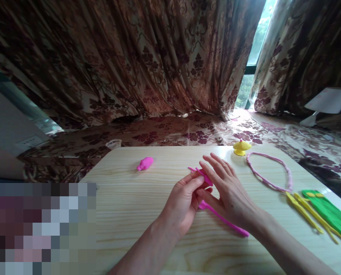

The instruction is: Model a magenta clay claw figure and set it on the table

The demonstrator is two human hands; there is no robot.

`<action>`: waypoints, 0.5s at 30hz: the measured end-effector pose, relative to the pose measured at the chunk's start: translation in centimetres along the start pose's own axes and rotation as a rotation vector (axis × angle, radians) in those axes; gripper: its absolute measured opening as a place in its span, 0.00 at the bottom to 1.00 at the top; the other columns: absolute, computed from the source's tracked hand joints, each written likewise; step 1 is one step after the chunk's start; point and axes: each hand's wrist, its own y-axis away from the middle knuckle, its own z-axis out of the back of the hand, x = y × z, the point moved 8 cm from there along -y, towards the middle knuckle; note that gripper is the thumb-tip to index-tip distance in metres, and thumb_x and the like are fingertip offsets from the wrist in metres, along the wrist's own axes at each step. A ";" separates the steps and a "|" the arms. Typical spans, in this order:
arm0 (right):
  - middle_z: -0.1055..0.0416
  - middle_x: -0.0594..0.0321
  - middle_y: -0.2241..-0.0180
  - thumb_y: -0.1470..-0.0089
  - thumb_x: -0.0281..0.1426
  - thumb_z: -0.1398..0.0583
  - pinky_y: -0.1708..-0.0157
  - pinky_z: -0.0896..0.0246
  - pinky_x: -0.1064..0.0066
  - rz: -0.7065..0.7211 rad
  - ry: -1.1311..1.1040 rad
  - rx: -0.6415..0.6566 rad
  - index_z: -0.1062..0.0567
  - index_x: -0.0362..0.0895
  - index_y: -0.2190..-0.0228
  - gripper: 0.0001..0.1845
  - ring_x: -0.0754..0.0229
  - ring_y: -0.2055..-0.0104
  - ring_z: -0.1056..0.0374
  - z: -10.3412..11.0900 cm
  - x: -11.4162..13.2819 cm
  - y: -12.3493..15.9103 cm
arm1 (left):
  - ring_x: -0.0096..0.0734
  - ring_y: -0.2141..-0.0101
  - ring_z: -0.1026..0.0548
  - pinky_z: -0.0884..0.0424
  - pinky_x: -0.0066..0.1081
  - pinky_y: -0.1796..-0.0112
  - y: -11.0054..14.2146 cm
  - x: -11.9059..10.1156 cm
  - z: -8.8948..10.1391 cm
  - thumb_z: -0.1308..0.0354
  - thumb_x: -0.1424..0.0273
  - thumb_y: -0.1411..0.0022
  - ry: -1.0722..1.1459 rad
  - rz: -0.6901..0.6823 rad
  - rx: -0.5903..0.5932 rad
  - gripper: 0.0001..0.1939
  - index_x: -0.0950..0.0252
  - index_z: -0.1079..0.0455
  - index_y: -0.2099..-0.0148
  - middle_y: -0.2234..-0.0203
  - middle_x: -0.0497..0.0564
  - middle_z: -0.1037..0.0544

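Head cam: left hand (181,200) has a closed grip, thumb pinching a thin pink piece (207,179) above the tabletop (124,217). Right hand (235,193) is right beside it, grip loose with fingers spread; can't tell if it's touching the pink. Pink strand (226,221) runs below both, pink lump (145,163) sits off left, yellow thing (241,147) near a pale pink loop (289,175).

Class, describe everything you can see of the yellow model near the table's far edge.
The yellow model has a broad mounded top with a pink bit at its peak, above a narrower neck and round foot. It looks like modelling clay. It stands upright on the wood-grain table, close beside the pale pink loop; whether they touch is unclear. Nothing holds it.
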 end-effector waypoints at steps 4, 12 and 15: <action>0.42 0.52 0.45 0.51 0.31 0.40 0.45 0.49 0.58 -0.039 -0.159 -0.088 0.38 0.42 0.48 0.28 0.52 0.42 0.48 1.1 -0.6 -0.1 | 0.24 0.68 0.29 0.32 0.23 0.66 0.0 -0.5 0.7 0.42 0.75 0.45 -0.034 -0.039 -0.090 0.07 0.70 0.29 0.62 0.70 0.51 0.27; 0.32 0.60 0.65 0.48 0.27 0.42 0.60 0.40 0.64 -0.114 -0.267 -0.150 0.28 0.44 0.69 0.03 0.58 0.61 0.35 1.8 -1.6 0.0 | 0.25 0.66 0.29 0.32 0.29 0.59 -0.1 -1.2 1.1 0.42 0.73 0.45 -0.115 -0.105 -0.123 0.06 0.68 0.30 0.63 0.67 0.51 0.27; 0.32 0.60 0.65 0.48 0.28 0.41 0.61 0.40 0.65 -0.124 -0.318 -0.154 0.28 0.44 0.66 0.05 0.59 0.62 0.35 1.7 -1.6 0.0 | 0.25 0.67 0.30 0.32 0.28 0.61 0.1 -1.5 1.3 0.40 0.70 0.46 -0.252 -0.163 -0.164 0.08 0.68 0.30 0.63 0.68 0.51 0.27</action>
